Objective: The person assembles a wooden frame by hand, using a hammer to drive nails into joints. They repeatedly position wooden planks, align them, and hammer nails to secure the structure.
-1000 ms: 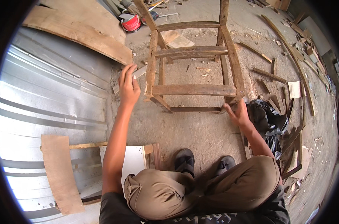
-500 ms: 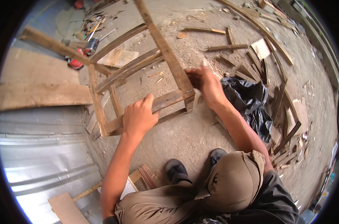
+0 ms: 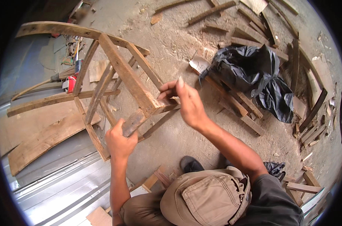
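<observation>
A bare wooden chair frame [image 3: 120, 69], weathered brown with curved rails and long posts, is tilted up in front of me. My left hand [image 3: 120, 140] is closed round its near rail, thumb along the top. At the corner where this rail meets a post and a side rail, my right hand [image 3: 185, 101] rests with fingers loosely bent against the wood and thumb raised apart. Its fingertips are partly hidden, and I see no tool in it.
Right of the frame lies a crumpled black plastic bag [image 3: 250, 69] among scattered wood offcuts [image 3: 250, 32]. On the left are a wide plank [image 3: 46, 145], corrugated metal sheet [image 3: 65, 192], a red can [image 3: 70, 84] and a wooden-handled tool [image 3: 29, 90].
The chair frame has turned and tipped, its near corner shifting left and down. My left hand moved left with the rail. My right hand moved left and down, staying at the corner.
</observation>
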A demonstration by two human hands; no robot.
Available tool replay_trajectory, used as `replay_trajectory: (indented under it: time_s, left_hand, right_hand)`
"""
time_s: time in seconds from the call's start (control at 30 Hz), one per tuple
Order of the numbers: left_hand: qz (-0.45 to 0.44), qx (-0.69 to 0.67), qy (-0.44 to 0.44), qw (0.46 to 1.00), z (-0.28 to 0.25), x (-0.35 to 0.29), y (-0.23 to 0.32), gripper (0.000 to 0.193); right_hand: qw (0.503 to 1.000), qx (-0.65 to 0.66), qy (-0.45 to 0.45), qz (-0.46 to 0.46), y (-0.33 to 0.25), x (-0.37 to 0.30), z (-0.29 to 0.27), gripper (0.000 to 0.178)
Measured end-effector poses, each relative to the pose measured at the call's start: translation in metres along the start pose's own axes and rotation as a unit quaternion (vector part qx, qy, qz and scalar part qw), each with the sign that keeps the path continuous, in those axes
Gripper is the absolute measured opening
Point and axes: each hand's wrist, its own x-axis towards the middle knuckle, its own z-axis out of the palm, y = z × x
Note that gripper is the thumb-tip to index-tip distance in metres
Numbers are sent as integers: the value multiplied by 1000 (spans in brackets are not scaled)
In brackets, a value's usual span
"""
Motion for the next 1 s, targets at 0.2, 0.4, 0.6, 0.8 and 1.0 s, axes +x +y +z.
replay_trajectory:
  time_s: [0.2,0.4,0.6,0.8,1.0]
  left_hand:
    - [-33,4,-5,999,1,3,10,25]
    - [110,76,53,990,-4,21,28,25]
    - [-36,-49,-118,991,-10,15,15,23]
    - [-27,-48,-131,990,-13,17,13,23]
    - [63,-207,-55,975,-31,26,-15,48]
  right_hand:
    - [975,-151,-21,-164,18,-25,1,55]
    - [968,-180,-41,-169,26,-22,-5,63]
    - [996,-69,-56,-30,-8,-1,5,55]
    - [956,-197,-112,184,-55,61,56,47]
    - [963,-133,-132,192,-48,59,58,36]
